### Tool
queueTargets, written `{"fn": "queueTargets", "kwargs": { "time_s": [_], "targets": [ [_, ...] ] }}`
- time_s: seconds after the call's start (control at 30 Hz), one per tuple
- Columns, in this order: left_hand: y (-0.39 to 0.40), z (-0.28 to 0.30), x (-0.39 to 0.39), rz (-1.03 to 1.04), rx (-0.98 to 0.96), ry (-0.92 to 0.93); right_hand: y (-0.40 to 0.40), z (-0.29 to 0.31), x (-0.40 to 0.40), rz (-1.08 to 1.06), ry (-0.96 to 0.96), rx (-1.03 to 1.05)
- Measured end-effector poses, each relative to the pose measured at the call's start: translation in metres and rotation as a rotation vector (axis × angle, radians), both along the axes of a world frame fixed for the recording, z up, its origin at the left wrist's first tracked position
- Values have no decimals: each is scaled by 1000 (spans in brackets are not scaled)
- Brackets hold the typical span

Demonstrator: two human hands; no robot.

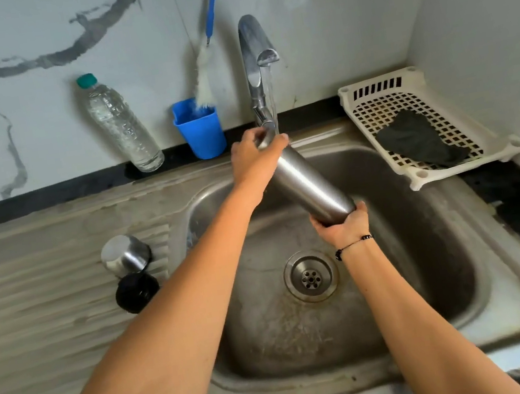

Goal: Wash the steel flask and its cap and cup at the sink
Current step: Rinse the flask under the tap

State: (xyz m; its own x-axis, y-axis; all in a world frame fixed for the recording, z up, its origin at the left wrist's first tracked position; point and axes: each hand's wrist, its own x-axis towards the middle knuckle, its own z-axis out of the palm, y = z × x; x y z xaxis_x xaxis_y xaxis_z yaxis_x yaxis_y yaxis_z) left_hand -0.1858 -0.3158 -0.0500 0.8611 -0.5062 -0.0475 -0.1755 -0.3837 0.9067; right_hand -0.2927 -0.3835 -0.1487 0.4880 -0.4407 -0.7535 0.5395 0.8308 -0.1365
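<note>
left hand (254, 160) wraps neck of tall brushed-steel flask (309, 184), tilted under running chrome tap (256, 61); right hand (345, 226) seemingly cups base, fingers curled.

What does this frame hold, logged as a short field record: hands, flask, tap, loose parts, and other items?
left hand: left hand grips the top of the long steel flask at the tap
right hand: right hand grips the flask's base
flask: tilted over the steel sink basin
tap: chrome tap running
loose parts: small steel cup and black round cap on the drainboard
other: clear plastic bottle, blue plastic cup, white plastic rack holding a dark cloth
</note>
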Motion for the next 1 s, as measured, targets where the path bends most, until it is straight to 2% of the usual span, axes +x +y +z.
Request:
{"fn": "queueTargets", "kwargs": {
  "time_s": [0.1,0.23,0.33,0.4,0.53,0.67,0.73,0.83,0.87,0.97,1.0],
  "targets": [
    [30,-19,1,81,22,21,-8,5,12,32,45,-70],
    [64,-33,-16,343,-84,117,-10,18,37,163,217,-239],
    [81,-45,-34,490,-122,292,-7,45,46,299,328,-406],
    [88,-61,-42,537,-129,441,-8,61,50,388,331,-557],
    [91,-84,-60,444,-102,696,0,83,53,539,352,-975],
    [81,-74,-69,323,-60,704,7,89,50,665,413,-1513],
    [75,-63,-67,310,-92,670,3,97,48,582,496,-1693],
    [69,-51,-63,314,-133,622,2,104,45,274,528,-1731],
    [68,-50,-63,312,-145,611,6,100,46,300,515,-1727],
    [68,-46,-68,300,-172,599,18,75,48,551,586,-1693],
    [68,-44,-69,292,-178,600,17,76,49,527,608,-1687]
  ]
}}
